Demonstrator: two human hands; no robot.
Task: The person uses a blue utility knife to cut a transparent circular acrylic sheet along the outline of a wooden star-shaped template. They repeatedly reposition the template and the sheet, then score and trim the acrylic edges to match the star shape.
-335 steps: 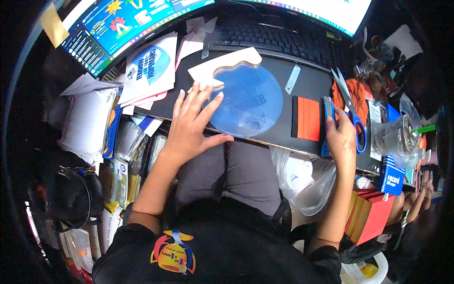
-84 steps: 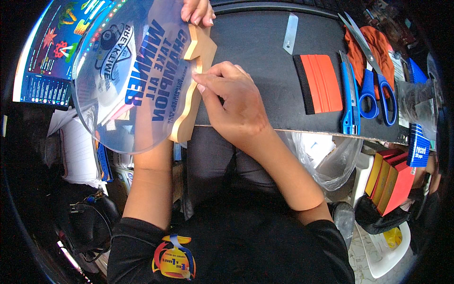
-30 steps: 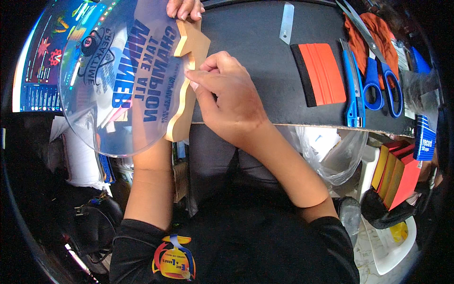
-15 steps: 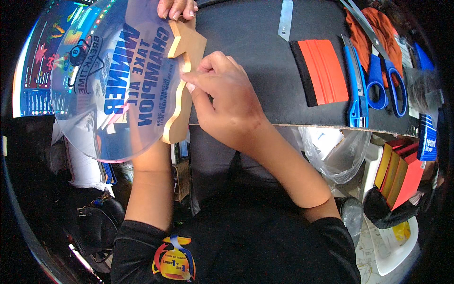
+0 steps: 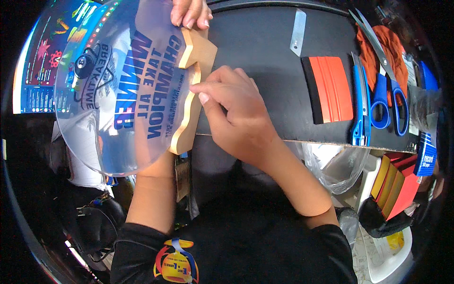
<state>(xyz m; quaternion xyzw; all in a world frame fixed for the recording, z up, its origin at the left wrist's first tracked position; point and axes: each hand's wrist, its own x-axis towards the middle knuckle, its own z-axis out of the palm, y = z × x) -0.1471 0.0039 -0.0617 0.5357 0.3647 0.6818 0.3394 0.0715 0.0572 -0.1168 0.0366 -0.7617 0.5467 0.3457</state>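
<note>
A round clear plaque [image 5: 90, 142] with dark blue lettering, seen mirrored, stands in a light wooden base [image 5: 187, 135] with a wavy edge. My left forearm passes behind the clear plaque, and my left hand [image 5: 190, 12] curls its fingers over the far end by the base; its thumb is hidden. At the middle of the wavy edge, my right hand [image 5: 239, 111] pinches thumb and forefinger together where the clear sheet meets the wood. Anything between those fingertips is too small to make out.
On the black table [image 5: 255, 109] lie a loose blade [image 5: 298, 33], an orange squeegee [image 5: 333, 90], a blue cutter [image 5: 360, 104], blue-handled scissors [image 5: 380, 102] and an orange cloth [image 5: 399, 61]. A lit screen [image 5: 35, 71] is at left. A plastic bag [image 5: 338, 177] hangs below the table edge.
The whole view has shifted, so table and tools appear lower and farther right. The plaque and both hands appear shifted the same way, with the left grip and right pinch kept.
</note>
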